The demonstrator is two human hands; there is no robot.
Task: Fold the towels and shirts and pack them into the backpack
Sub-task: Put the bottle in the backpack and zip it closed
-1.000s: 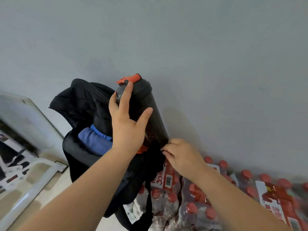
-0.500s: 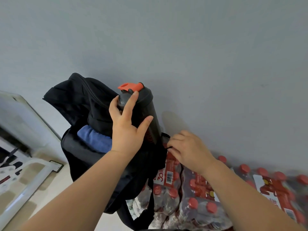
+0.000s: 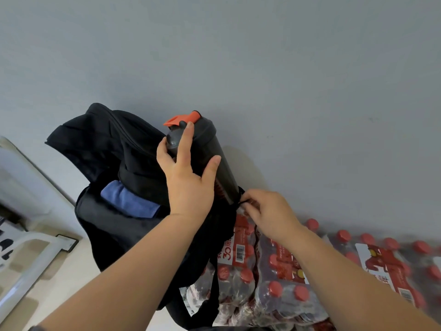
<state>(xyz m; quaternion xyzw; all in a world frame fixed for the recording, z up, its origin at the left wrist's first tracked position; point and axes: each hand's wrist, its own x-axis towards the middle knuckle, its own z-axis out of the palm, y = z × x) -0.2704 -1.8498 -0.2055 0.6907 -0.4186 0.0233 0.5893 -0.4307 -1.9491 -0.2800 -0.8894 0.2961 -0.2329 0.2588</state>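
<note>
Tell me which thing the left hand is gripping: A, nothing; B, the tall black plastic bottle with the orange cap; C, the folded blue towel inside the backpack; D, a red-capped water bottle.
B: the left hand has fingers and thumb round the tall black plastic bottle with the orange cap, while the right hand pinches the side pocket of the black fabric backpack.

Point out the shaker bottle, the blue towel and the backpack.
shaker bottle (image 3: 208, 145): head view, dark body under the lid.
blue towel (image 3: 128, 199): head view, middle of the fold.
backpack (image 3: 114, 235): head view, front wall below the opening.
</note>
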